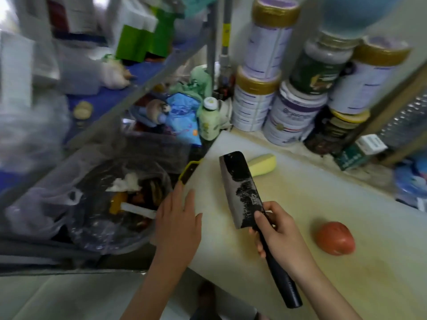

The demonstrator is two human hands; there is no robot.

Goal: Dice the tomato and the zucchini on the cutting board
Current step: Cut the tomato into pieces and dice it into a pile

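Note:
A large pale cutting board (300, 204) fills the right half of the view. A peeled, pale yellow-green zucchini piece (263, 164) lies near the board's far left corner. A whole red tomato (335, 238) sits on the board to the right. My right hand (280, 234) grips the black handle of a dark cleaver (240, 188), whose blade is held above the board and points toward the zucchini. My left hand (179, 218) rests flat, fingers straight, on the board's left edge.
A yellow-and-black peeler (188, 172) lies at the board's left edge by my left fingertips. A bin lined with a clear bag of scraps (111, 204) stands to the left. Several stacked tins and jars (295, 88) line the wall behind the board.

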